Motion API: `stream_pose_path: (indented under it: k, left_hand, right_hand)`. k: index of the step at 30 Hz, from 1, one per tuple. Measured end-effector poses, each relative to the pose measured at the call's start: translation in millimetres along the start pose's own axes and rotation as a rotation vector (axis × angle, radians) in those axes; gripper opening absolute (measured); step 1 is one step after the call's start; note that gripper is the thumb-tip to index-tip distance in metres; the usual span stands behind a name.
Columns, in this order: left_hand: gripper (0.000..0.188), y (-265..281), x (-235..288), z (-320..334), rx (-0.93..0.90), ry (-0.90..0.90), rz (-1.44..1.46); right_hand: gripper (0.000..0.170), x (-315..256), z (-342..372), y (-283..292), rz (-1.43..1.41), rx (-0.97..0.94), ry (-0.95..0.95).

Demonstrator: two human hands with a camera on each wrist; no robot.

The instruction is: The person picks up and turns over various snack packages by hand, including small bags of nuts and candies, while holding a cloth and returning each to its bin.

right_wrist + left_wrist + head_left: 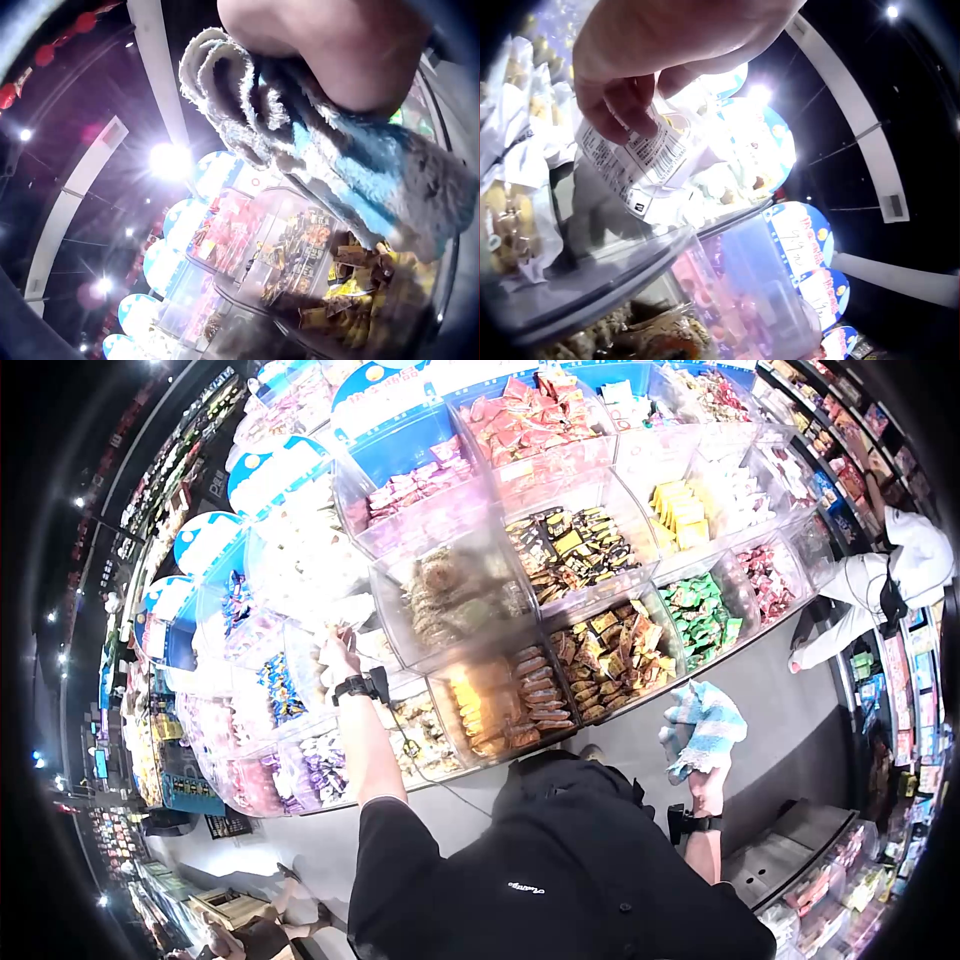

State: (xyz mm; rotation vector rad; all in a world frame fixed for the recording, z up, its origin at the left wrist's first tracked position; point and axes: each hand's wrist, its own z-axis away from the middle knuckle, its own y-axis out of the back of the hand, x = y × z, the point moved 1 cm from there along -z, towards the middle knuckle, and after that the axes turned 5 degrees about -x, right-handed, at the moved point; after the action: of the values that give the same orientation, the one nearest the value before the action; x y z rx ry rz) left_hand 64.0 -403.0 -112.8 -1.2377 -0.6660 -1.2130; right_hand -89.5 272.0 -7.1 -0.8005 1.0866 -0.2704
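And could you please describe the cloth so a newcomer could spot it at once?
Start at the big candy stand, then look by its near edge, right of centre. There, the right hand holds the cloth. It is fuzzy, striped pale blue and white, unlike the wrapped sweets nearby.

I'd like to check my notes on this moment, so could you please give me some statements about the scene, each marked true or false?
1. The left hand holds a white package with a printed barcode. True.
2. The right hand holds a pair of scissors. False: it holds a blue-and-white cloth.
3. The green-wrapped sweets lie between brown-wrapped sweets and red-wrapped sweets. True.
4. The left wrist is bare. False: a dark strap is round it.
5. The left sleeve is black. True.
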Motion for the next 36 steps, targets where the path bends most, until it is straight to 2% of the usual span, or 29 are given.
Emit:
stream_pose_path:
  k: [4,6,7,8,10,12,14,15,16,18,20,21,22,24,26,28,29,30,31,32,33,34,36]
  left_hand:
    - [0.019,-1.7,-17.1,-6.5,0.045,-0.006,-0.005]
    - [0.018,7.5,-28.9,-21.3,0.029,0.076,-0.022]
    - [0.027,12.3,-32.3,-28.2,0.007,0.139,-0.108]
    - [0.020,12.8,-31.8,-21.3,-0.028,0.100,-0.110]
    - [0.024,3.5,-26.4,-10.1,-0.017,0.159,-0.166]
    - [0.047,20.9,-38.2,-18.8,-0.199,0.154,-0.107]
    - [0.056,19.9,-36.1,-20.0,-0.252,0.172,-0.197]
    - [0.056,20.0,-32.7,-11.1,-0.334,0.173,-0.175]
    - [0.052,16.4,-29.8,-7.6,-0.302,0.199,-0.226]
    - [0.047,6.9,-20.7,9.0,-0.339,0.162,-0.293]
    - [0.042,-3.4,-14.3,21.6,-0.295,0.043,-0.384]
    - [0.042,-25.8,2.2,51.7,-0.259,-0.028,-0.522]
    - [0.038,-34.2,5.9,69.5,-0.318,-0.149,-0.495]
    - [0.031,-51.3,6.1,99.6,-0.303,-0.201,-0.595]
    - [0.014,-78.2,10.4,158.1,-0.428,-0.292,-0.598]
    - [0.010,-90.4,-8.6,200.6,-0.568,-0.303,-0.655]
    - [0.011,-100.4,-22.1,224.8,-0.662,-0.288,-0.646]
    - [0.010,-106.1,-42.7,244.2,-0.752,-0.175,-0.592]
    - [0.010,-112.1,-58.9,262.6,-0.844,-0.096,-0.690]
    - [0.013,-114.3,-83.8,277.4,-0.961,-0.102,-0.729]
    - [0.015,-128.1,-85.5,302.0,-1.004,0.053,-0.758]
    - [0.017,-129.6,-111.2,309.5,-1.113,0.084,-0.700]
    - [0.021,-146.6,-125.0,331.4,-1.227,0.126,-0.829]
  right_hand:
    - [0.054,19.4,2.8,3.7,-0.011,0.058,-0.001]
    - [0.053,22.7,-0.8,-4.2,-0.047,0.049,0.004]
    - [0.054,26.8,-3.0,-5.2,-0.010,0.024,0.035]
    - [0.055,29.6,-3.6,-10.3,0.028,0.003,0.064]
    - [0.057,31.9,-6.3,-12.5,0.011,0.021,0.025]
    - [0.056,35.5,-5.1,-20.7,-0.023,0.060,-0.014]
    - [0.055,41.1,-4.4,-16.7,-0.059,0.093,-0.049]
    - [0.055,44.1,-6.8,-8.6,-0.069,0.098,-0.061]
    - [0.055,47.0,-6.4,-0.9,-0.078,0.105,-0.079]
    - [0.052,47.6,-6.5,0.7,-0.106,0.142,-0.082]
    - [0.051,45.6,-10.0,-10.1,-0.107,0.145,-0.056]
    - [0.050,43.7,-9.3,-5.1,-0.026,0.085,-0.066]
    - [0.049,45.7,-8.4,4.6,-0.050,0.126,-0.040]
    - [0.048,52.7,-6.8,25.7,-0.092,0.213,0.013]
    - [0.040,54.4,-4.4,40.5,-0.104,0.308,0.050]
    - [0.031,61.9,-2.5,66.4,-0.077,0.381,0.085]
    - [0.025,54.2,-5.9,45.3,-0.115,0.435,0.092]
    - [0.024,53.0,-5.9,48.5,-0.121,0.387,0.094]
    - [0.025,52.7,-7.9,53.6,-0.117,0.359,0.102]
    - [0.025,52.4,-8.2,60.3,-0.110,0.333,0.107]
    - [0.026,51.9,-10.3,65.6,-0.125,0.325,0.115]
    - [0.028,51.0,-12.4,71.2,-0.138,0.312,0.123]
    - [0.029,44.4,-17.1,75.8,-0.108,0.225,0.116]
